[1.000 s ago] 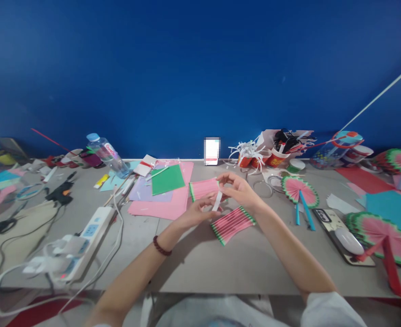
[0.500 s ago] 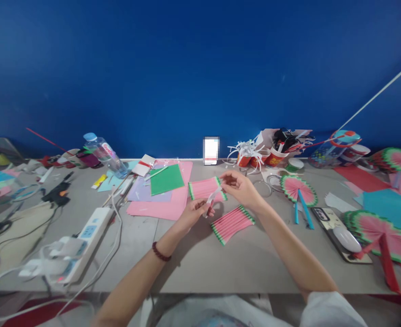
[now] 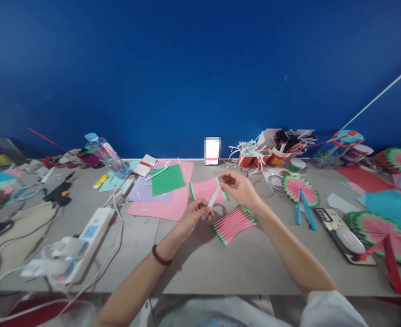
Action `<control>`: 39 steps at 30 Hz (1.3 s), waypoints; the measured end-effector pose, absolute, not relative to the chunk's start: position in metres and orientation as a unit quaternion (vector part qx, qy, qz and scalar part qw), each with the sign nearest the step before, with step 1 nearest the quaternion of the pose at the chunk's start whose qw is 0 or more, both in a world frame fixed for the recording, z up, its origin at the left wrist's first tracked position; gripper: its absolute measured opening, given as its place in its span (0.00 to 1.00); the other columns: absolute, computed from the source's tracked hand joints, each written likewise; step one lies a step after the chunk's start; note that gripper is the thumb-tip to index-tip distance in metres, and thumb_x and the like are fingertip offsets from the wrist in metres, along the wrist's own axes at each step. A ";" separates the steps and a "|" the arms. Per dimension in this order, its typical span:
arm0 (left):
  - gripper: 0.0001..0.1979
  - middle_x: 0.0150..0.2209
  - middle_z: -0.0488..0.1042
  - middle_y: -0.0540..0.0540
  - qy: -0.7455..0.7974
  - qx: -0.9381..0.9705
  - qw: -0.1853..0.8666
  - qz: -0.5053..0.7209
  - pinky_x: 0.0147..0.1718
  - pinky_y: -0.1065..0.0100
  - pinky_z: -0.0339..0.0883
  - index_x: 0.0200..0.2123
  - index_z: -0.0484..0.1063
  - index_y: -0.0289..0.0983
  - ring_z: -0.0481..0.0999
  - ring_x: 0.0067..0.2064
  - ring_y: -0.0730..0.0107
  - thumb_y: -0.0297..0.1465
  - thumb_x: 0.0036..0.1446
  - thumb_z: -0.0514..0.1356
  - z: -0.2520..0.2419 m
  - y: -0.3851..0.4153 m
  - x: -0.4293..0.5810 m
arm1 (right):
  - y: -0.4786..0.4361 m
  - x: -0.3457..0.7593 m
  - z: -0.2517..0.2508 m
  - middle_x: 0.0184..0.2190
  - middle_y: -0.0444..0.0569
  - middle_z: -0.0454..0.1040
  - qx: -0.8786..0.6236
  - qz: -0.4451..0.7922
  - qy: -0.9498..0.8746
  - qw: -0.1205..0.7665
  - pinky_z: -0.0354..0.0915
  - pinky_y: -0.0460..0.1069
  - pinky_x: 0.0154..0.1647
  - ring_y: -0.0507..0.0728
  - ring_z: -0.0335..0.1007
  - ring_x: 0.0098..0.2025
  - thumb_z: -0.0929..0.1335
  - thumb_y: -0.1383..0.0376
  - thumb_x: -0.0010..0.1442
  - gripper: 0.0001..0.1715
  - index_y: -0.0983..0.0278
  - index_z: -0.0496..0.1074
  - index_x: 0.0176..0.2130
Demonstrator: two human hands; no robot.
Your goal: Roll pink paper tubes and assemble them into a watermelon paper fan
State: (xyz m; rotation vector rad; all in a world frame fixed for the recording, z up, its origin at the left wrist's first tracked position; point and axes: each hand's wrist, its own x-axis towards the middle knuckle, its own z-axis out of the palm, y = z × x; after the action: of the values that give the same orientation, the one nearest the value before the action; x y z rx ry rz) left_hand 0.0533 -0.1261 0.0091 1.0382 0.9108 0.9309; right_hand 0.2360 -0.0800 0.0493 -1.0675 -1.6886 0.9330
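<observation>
My left hand pinches the lower end of a thin white strip that slants up to the right. My right hand is closed on the right edge of a pleated pink paper with green borders, which it holds just above the grey table; the strip's upper end meets that edge. A second pleated pink paper lies flat on the table just below my hands.
Flat pink, green and lilac sheets lie to the left, with a water bottle, a glue gun and a power strip with cables. Finished pink fans, cups and a phone sit on the right.
The white strip, first upright between both hands, now slants with its lower end in my left hand, which has dropped slightly. My right hand stayed on the pleated paper's edge.
</observation>
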 end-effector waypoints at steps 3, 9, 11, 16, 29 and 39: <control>0.19 0.22 0.68 0.51 0.405 0.456 0.666 0.430 0.24 0.72 0.56 0.21 0.62 0.36 0.62 0.22 0.78 0.43 0.48 0.63 0.011 -0.127 0.054 | -0.079 0.235 0.047 0.32 0.47 0.71 -0.426 0.394 -0.674 0.458 0.68 0.49 0.37 0.53 0.69 0.34 0.67 0.63 0.55 0.11 0.63 0.70 0.40; 0.19 0.27 0.74 0.47 0.412 0.441 0.669 0.435 0.34 0.70 0.62 0.34 0.67 0.34 0.73 0.31 0.71 0.42 0.47 0.65 0.003 -0.127 0.054 | -0.079 0.234 0.047 0.33 0.48 0.73 -0.421 0.345 -0.699 0.464 0.68 0.50 0.39 0.53 0.70 0.35 0.67 0.64 0.56 0.11 0.63 0.71 0.40; 0.23 0.30 0.77 0.44 0.414 0.427 0.680 0.428 0.36 0.68 0.63 0.41 0.64 0.34 0.76 0.33 0.67 0.41 0.47 0.65 0.002 -0.128 0.053 | -0.080 0.234 0.049 0.34 0.48 0.73 -0.420 0.328 -0.706 0.466 0.67 0.50 0.40 0.53 0.70 0.36 0.66 0.65 0.56 0.10 0.63 0.71 0.40; 0.32 0.33 0.78 0.43 0.387 0.421 0.703 0.423 0.33 0.65 0.66 0.51 0.53 0.37 0.77 0.32 0.64 0.39 0.48 0.65 0.006 -0.132 0.053 | -0.083 0.234 0.054 0.34 0.48 0.73 -0.417 0.325 -0.711 0.464 0.67 0.50 0.40 0.53 0.70 0.37 0.66 0.66 0.56 0.09 0.62 0.71 0.40; 0.20 0.27 0.77 0.45 0.410 0.470 0.660 0.418 0.26 0.72 0.61 0.37 0.64 0.35 0.73 0.27 0.71 0.41 0.46 0.64 0.005 -0.132 0.062 | -0.090 0.223 0.054 0.35 0.48 0.72 -0.388 0.339 -0.733 0.444 0.67 0.49 0.39 0.53 0.70 0.37 0.65 0.70 0.55 0.13 0.62 0.70 0.42; 0.25 0.27 0.76 0.47 0.430 0.486 0.622 0.438 0.23 0.74 0.59 0.47 0.60 0.36 0.73 0.27 0.72 0.38 0.47 0.64 0.009 -0.131 0.055 | -0.092 0.221 0.050 0.40 0.49 0.71 -0.379 0.345 -0.732 0.448 0.68 0.51 0.43 0.53 0.70 0.40 0.65 0.70 0.56 0.13 0.61 0.70 0.43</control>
State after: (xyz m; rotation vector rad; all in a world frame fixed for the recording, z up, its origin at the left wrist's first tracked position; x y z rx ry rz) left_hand 0.0548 -0.1306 0.0090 1.1169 0.9875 1.0053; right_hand 0.2208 -0.0918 0.0504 -0.9380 -1.8119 0.8540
